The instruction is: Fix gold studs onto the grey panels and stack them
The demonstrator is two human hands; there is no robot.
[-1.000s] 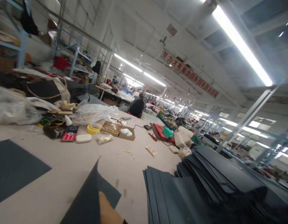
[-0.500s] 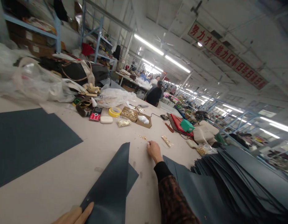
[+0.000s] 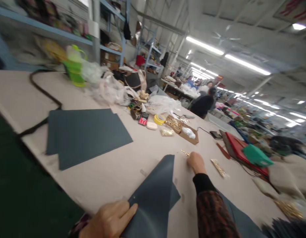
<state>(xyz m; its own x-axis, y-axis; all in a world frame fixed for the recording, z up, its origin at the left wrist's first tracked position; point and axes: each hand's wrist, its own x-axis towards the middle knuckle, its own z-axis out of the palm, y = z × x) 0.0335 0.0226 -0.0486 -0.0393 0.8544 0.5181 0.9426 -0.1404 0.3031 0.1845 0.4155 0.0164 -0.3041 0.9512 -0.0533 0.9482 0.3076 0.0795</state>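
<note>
Fingers (image 3: 129,211) of the left hand (image 3: 110,220) press flat on the folded dark sheet (image 3: 155,195); beyond the sheet, the right hand (image 3: 196,162) pinches small gold fittings (image 3: 185,152). Nothing looks attached yet; two more sheets (image 3: 85,134) lie far left of it.

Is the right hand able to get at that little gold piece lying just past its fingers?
Probably yes: the right hand rests on the table right beside the small gold piece, with only bare surface between them.
</note>
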